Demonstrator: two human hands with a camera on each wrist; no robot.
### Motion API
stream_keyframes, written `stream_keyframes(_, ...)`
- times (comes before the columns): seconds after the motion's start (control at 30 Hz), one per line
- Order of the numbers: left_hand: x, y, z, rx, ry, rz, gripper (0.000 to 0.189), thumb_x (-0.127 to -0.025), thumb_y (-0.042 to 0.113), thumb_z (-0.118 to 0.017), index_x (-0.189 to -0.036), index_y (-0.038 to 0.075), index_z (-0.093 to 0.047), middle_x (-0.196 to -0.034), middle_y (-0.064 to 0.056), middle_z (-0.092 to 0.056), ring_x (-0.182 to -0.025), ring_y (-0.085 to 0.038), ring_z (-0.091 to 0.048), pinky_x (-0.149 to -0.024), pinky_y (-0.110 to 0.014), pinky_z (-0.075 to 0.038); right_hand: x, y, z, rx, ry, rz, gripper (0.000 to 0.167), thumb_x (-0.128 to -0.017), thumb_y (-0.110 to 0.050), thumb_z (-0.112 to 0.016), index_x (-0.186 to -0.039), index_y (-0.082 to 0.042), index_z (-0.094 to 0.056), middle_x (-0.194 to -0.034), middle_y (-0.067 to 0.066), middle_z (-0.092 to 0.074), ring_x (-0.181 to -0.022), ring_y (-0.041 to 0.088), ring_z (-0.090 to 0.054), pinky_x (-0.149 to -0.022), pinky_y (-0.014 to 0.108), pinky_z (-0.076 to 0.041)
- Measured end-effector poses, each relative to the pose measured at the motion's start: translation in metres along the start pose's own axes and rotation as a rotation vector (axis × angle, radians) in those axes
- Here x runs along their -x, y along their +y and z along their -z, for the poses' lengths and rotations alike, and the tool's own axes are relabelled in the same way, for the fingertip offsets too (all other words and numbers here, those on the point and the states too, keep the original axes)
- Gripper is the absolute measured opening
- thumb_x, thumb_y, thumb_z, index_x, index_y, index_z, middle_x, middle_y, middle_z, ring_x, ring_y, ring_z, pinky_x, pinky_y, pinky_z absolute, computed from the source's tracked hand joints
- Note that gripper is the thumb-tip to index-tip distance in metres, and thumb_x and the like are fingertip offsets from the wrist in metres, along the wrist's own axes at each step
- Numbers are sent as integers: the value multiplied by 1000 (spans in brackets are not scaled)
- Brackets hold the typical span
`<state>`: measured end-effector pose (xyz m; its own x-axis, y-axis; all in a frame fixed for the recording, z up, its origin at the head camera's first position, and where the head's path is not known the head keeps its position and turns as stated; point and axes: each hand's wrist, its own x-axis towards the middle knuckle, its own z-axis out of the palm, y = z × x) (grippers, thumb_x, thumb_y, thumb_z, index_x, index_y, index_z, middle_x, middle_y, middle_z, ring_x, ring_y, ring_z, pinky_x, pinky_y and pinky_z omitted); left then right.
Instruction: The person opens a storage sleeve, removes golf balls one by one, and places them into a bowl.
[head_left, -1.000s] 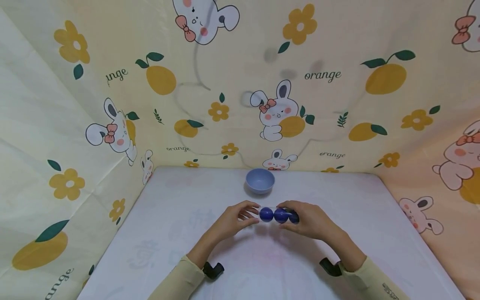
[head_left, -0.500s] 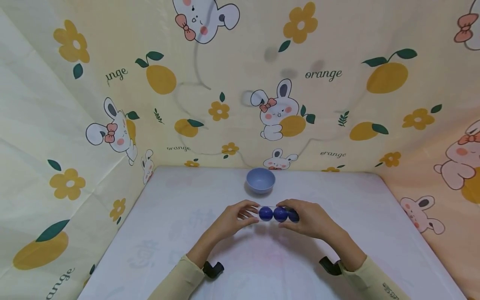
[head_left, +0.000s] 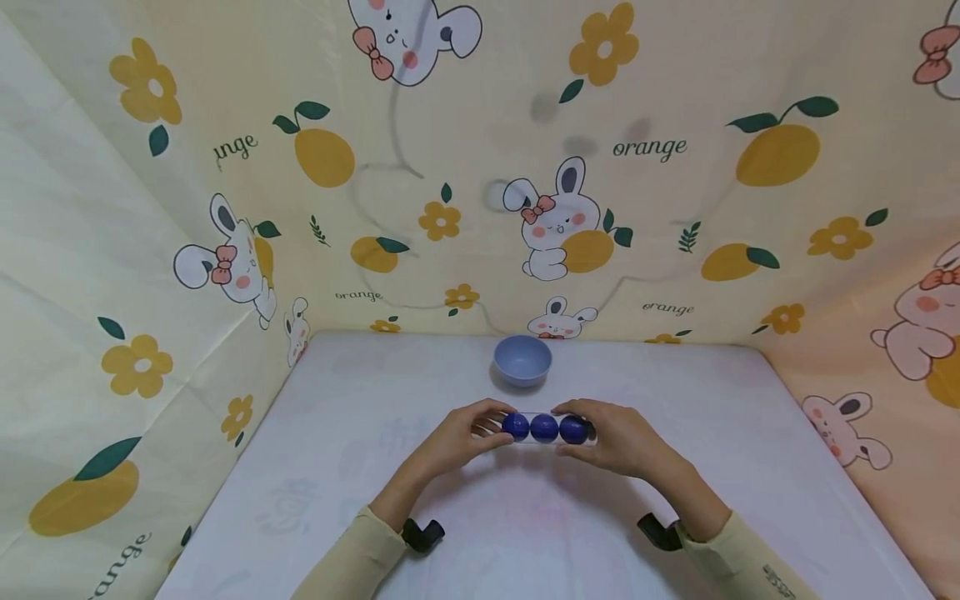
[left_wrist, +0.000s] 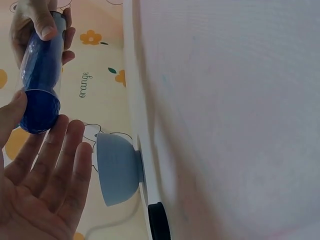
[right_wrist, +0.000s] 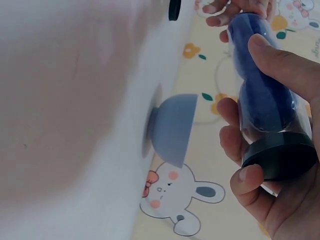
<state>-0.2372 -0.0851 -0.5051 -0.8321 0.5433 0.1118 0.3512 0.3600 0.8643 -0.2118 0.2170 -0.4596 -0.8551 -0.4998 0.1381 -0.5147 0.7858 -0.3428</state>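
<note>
A clear tube [right_wrist: 302,120] with a dark cap holds blue balls in a row. In the head view I see a left ball [head_left: 515,427], a middle ball [head_left: 544,427] and a right ball [head_left: 574,429]. My right hand [head_left: 611,433] grips the capped end, its thumb lying along the tube in the right wrist view. The left ball partly protrudes past the tube's rim at the other end. There the thumb and index finger of my left hand [head_left: 465,437] pinch this ball from both sides; the remaining fingers stretch out loosely beneath it.
A light blue bowl [head_left: 522,362] stands upright on the white table [head_left: 360,408], beyond both hands and near the back wall. Printed cloth walls [head_left: 465,167] with rabbits and oranges surround the table. Dark wrist mounts [head_left: 424,536] sit on both forearms.
The row of blue balls has slid left inside the tube, and the leftmost one now lies between my left thumb and index finger. My right hand has stayed nearly in place.
</note>
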Motion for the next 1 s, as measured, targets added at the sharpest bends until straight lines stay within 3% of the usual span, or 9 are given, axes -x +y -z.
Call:
stream_keyframes(0.2, 1, -1, 5, -1, -7, 15, 39, -103, 33, -77, -140, 23, -67, -124, 5, -74, -112, -15, -70, -98, -36, -59, 1, 4, -5, -60, 14, -7, 55, -90, -46, -88, -137, -22, -72, -131, 4, -75, -106, 19, -71, -87, 43, -61)
stream_keyframes(0.47, -1, -4, 13, -8, 60, 57, 40, -103, 34, -77, -139, 23, -66, -128, 2, -73, -109, -16, -71, -94, -37, -60, 5, 11, -12, -177, 19, -40, 55, -90, -44, -88, -137, -19, -73, -125, 4, -76, -85, 13, -62, -70, 26, -50)
stream_keyframes(0.83, -18, -9, 14, -5, 140, 110, 44, -101, 38, -79, -139, 23, -66, -130, -2, -72, -109, -19, -72, -90, -38, -62, 12, 23, -22, -262, -14, -44, 51, -93, -40, -86, -137, -17, -73, -126, 6, -76, -92, 12, -63, -74, 27, -53)
stream_keyframes(1.0, -26, -11, 15, -15, 154, 94, 44, -102, 37, -77, -141, 20, -65, -134, -8, -71, -110, -23, -72, -92, -42, -62, 13, 25, -23, -293, -23, -64, 55, -93, -40, -86, -139, -14, -72, -126, 8, -75, -88, 13, -61, -71, 26, -51)
